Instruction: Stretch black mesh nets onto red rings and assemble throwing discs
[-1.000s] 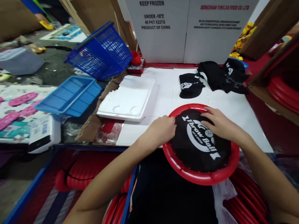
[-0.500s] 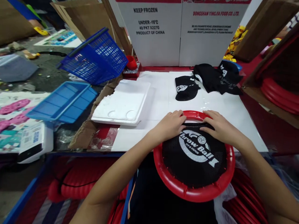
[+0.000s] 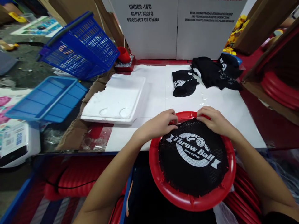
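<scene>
A red plastic ring (image 3: 192, 203) rests tilted at the table's near edge, over my lap. Black mesh cloth (image 3: 191, 174) printed "Throw Ball" spans most of it, with a gap under the ring's far side. My left hand (image 3: 166, 123) is closed at the far left of the ring, pinching the mesh's upper edge. On the far right, my right hand (image 3: 214, 122) grips the mesh edge too, fingers over the rim. Small pegs along the ring meet the mesh edge. Farther back lie a folded black mesh piece (image 3: 184, 83) and a pile of black mesh (image 3: 212, 73).
Left of the white work surface (image 3: 155, 102) sits a white foam lid (image 3: 114, 96). Beyond are a blue tray (image 3: 46, 99), a blue basket (image 3: 81, 46) and a red cup (image 3: 123, 55). A white carton (image 3: 151, 40) stands behind; red rings (image 3: 280, 90) fill a box at right.
Both hands have pulled the mesh's upper edge toward the ring's far side, and the print now lies flatter. My left hand has shifted left. The camera view has tilted slightly downward.
</scene>
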Demonstrator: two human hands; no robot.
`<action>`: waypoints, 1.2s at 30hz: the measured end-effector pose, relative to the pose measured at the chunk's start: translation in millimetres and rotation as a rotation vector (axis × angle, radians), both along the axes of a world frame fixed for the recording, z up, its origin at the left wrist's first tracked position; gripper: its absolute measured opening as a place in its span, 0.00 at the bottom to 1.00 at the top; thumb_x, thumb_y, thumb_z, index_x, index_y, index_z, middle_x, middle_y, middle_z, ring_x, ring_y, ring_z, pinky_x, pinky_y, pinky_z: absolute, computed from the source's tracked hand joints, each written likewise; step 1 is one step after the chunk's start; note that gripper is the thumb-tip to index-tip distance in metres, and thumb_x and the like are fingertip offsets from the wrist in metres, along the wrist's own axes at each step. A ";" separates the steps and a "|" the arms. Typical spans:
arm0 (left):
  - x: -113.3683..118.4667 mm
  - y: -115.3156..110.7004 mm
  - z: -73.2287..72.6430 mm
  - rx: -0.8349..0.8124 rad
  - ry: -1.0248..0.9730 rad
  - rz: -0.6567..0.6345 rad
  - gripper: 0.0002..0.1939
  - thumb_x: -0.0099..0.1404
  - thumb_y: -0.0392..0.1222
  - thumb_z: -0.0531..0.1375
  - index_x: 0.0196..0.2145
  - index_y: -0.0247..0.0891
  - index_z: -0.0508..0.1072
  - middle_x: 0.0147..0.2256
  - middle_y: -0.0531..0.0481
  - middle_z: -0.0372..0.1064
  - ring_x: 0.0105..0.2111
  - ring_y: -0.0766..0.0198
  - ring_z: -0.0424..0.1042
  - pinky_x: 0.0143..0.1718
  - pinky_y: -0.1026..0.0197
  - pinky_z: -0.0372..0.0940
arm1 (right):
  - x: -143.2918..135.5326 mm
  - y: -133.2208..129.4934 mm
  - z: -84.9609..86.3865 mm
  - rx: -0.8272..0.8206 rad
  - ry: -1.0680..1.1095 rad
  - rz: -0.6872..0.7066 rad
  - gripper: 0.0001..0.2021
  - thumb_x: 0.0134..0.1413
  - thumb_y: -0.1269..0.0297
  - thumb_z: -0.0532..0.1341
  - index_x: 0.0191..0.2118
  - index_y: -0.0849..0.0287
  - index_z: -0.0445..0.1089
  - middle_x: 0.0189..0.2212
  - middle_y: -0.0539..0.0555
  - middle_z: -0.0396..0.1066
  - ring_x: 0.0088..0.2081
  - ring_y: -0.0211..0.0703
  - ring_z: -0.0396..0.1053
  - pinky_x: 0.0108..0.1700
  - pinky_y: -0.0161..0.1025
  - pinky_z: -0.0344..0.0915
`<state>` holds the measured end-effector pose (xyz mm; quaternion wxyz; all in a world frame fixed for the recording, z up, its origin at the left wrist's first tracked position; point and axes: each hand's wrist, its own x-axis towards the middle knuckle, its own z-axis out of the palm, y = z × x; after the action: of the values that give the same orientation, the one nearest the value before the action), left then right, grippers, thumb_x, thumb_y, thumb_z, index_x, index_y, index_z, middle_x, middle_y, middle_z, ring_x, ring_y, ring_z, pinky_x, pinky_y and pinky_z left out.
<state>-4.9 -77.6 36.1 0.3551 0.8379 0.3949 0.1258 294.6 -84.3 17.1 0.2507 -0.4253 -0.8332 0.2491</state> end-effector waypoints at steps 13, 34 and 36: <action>-7.8 10.7 -12.3 -0.151 -0.277 0.306 0.06 0.67 0.40 0.65 0.38 0.38 0.82 0.36 0.48 0.80 0.36 0.61 0.76 0.41 0.58 0.68 | -17.0 21.4 12.3 -0.230 -0.165 -0.049 0.09 0.67 0.65 0.59 0.39 0.55 0.77 0.42 0.57 0.72 0.44 0.50 0.72 0.52 0.50 0.67; -16.2 36.0 -21.6 -0.442 -0.312 0.253 0.12 0.57 0.42 0.73 0.38 0.35 0.83 0.35 0.43 0.83 0.36 0.59 0.81 0.42 0.56 0.74 | -27.1 4.4 25.9 -0.085 -0.370 -0.096 0.08 0.61 0.69 0.61 0.32 0.56 0.76 0.43 0.61 0.75 0.44 0.56 0.71 0.49 0.54 0.69; -15.1 33.6 -21.0 -0.374 -0.272 0.256 0.11 0.58 0.41 0.72 0.39 0.35 0.83 0.33 0.44 0.82 0.35 0.58 0.81 0.39 0.57 0.73 | -31.6 0.2 29.0 -0.011 -0.320 -0.046 0.09 0.63 0.70 0.60 0.35 0.55 0.78 0.47 0.62 0.75 0.49 0.59 0.72 0.54 0.58 0.69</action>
<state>-20.0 -44.0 15.1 0.5347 0.6764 0.4627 0.2063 263.0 -84.1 46.1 0.1183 -0.4801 -0.8510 0.1768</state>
